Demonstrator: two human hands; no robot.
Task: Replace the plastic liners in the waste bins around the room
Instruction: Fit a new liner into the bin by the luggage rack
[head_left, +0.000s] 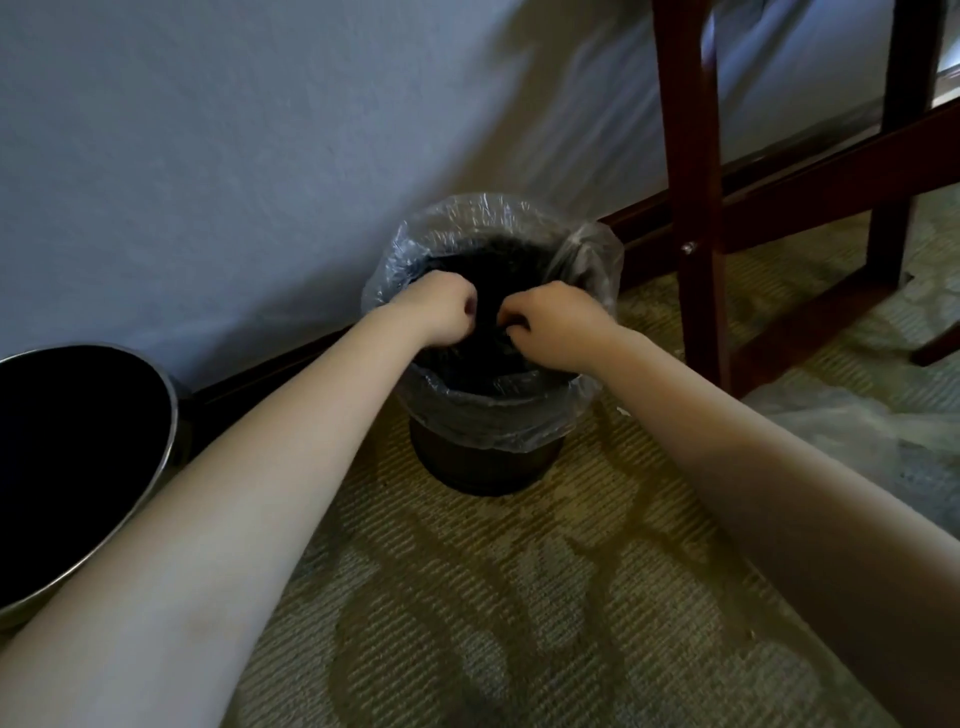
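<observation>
Plastic liner (498, 421), clear and crinkled, sits in the small dark waste bin (483, 467) on the patterned carpet (467, 597), close to the wall (208, 156) and its dark baseboard (270, 374). The bin stands upright, its long axis vertical and its round mouth facing up. The liner's edge is folded out over the rim all the way round and hangs part-way down the outside, with a gathered bunch at the far right of the rim. Inside, the bin shows only darkness.

At the far left stands a larger metal-rimmed bin (174, 415), cut by the frame edge, its inside black. The left hand (444, 306) is over the left side of the small bin's mouth, its grip curled into a fist. Just beside it, the right hand (556, 322) reaches in with fingers curled downward. Whether either grip pinches the film cannot be told. Dark wooden furniture legs (698, 208) rise to the right of the bin. A loose crumpled sheet of clear plastic (857, 431) lies on the carpet at the far right.
</observation>
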